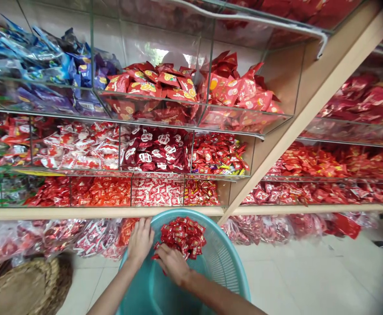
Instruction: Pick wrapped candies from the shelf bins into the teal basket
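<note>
A teal plastic basket with slotted sides stands below the shelves. Inside it, a heap of small red wrapped candies lies against the far side. My left hand is at the basket's left rim, fingers bent over the edge. My right hand reaches into the basket at the near left of the heap. Its fingers are curled round some of the red candies, and a few wrappers stick out beside the fingertips.
Clear-fronted shelf bins hold candy bags, such as red orange-print packs and maroon packs. A slanting wooden post divides the shelves. Filled plastic bags lie beneath. A woven basket stands at lower left on tiled floor.
</note>
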Motion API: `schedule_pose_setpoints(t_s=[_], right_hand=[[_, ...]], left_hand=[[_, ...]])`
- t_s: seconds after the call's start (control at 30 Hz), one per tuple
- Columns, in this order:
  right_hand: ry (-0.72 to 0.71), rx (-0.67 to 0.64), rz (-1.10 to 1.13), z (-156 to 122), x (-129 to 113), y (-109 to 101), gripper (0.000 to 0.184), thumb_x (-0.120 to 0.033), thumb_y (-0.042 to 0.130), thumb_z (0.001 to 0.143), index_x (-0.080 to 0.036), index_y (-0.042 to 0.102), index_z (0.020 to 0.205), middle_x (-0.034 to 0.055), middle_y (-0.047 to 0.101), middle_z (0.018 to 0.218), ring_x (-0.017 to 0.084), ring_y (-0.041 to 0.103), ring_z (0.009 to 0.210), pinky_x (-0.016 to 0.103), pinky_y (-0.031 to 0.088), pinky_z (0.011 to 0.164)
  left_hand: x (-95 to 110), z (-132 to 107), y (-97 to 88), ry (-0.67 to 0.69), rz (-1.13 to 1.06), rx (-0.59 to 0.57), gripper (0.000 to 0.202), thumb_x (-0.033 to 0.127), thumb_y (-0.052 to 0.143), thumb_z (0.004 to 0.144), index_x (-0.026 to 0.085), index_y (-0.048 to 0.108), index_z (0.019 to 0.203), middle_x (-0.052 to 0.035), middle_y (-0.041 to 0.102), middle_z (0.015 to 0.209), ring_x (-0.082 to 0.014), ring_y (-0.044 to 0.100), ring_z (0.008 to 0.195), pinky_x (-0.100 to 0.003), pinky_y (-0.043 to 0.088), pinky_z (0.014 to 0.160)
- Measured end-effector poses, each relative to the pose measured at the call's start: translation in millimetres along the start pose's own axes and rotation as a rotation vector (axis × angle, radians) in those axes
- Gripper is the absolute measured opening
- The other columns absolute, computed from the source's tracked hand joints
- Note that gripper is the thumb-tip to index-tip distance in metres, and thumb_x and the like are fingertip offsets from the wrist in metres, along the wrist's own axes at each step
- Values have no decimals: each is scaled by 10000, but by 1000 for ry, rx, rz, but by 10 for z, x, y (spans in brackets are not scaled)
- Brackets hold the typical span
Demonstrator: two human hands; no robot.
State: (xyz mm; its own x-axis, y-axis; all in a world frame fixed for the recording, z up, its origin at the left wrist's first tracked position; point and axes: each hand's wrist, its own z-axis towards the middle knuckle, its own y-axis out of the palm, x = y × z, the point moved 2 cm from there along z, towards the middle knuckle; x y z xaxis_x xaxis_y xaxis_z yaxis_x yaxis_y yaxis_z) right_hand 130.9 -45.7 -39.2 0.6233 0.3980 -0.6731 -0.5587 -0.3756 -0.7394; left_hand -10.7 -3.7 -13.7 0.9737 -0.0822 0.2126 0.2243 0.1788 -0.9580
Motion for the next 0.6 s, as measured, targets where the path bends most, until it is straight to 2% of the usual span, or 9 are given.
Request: schedule_pose_setpoints(t_s=[0.1, 0.2, 0.3, 0.4, 0.47, 0.6], right_hand=[[85, 18, -118, 177, 41, 74, 211, -280, 441, 892, -322, 589, 1035, 18, 613, 1092, 257, 627, 849, 360, 455, 654], [128, -17, -181, 248, 120, 179, 259, -225, 431, 866, -332, 597, 1034, 6, 594, 1173, 261, 639, 826, 365, 443, 613], [85, -32, -202, 193, 170, 245, 317, -184, 410, 851, -333, 598, 1058, -16, 517, 1327, 258, 637, 856, 367, 441, 622], [17, -45, -205, 64, 156, 253, 331, -199, 380, 867, -334, 586, 1089, -16, 470, 1384, 270, 619, 910, 371, 433, 619], [-15, -62, -202, -37, 133, 252, 312, -228, 388, 870, -352, 595, 1067, -21, 512, 1328, 262, 617, 881, 363, 423, 606], [-17, -135, -169, -189, 130, 294, 241, -270, 448, 841, -366, 624, 974, -19, 615, 1083, 219, 607, 707, 345, 407, 569]], left_hand=[[-2, -1, 4, -2, 11, 2, 431, 251, 294, 896, 153, 486, 1269, -101, 567, 1158, -225, 513, 1046, -369, 422, 920], [-5, -3, 7, -4, 23, -2, 436, 243, 307, 892, 150, 477, 1282, -105, 565, 1171, -222, 512, 1054, -365, 419, 923], [-3, -7, 9, 2, 21, -7, 441, 254, 292, 897, 142, 477, 1282, -111, 565, 1163, -231, 509, 1056, -375, 416, 931], [1, -13, 12, 2, 20, -9, 450, 259, 272, 901, 137, 468, 1287, -114, 561, 1157, -241, 502, 1071, -378, 416, 930], [4, -16, 14, -1, 21, -9, 450, 260, 271, 901, 142, 462, 1291, -112, 555, 1168, -242, 498, 1078, -377, 411, 934], [6, -18, 16, -9, 14, -15, 451, 261, 282, 898, 154, 453, 1301, -110, 546, 1196, -238, 499, 1075, -384, 404, 936]])
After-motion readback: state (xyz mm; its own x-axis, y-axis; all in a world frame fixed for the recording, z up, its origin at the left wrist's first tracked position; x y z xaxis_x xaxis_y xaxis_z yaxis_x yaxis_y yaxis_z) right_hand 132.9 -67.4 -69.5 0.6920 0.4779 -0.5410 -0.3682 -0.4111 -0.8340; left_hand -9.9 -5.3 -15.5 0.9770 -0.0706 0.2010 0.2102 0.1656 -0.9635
